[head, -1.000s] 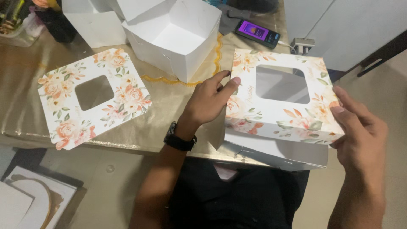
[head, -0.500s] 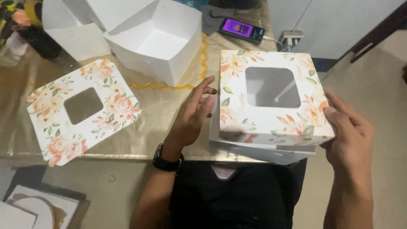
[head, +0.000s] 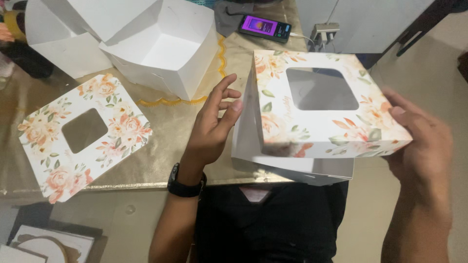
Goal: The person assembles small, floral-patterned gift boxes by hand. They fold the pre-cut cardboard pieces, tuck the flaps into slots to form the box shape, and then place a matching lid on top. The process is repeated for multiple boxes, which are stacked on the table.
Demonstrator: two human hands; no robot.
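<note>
A floral box lid (head: 321,122) with a clear square window sits over a white box base (head: 297,165) at the table's near edge. My right hand (head: 414,141) grips the lid's right side. My left hand (head: 212,124) hovers with its fingers spread just left of the lid and holds nothing; a black watch is on its wrist. A second floral windowed lid (head: 80,134) lies flat on the gold table (head: 170,156) to the left.
Open white box bases (head: 165,46) stand at the back of the table. A phone (head: 265,27) with a lit screen and a cable lies behind the held box. Dark containers stand at the far left. Cake boards lie on the floor at lower left.
My left hand has let go of the lid's left side and opened. The lid has settled lower over the white base, held by my right hand.
</note>
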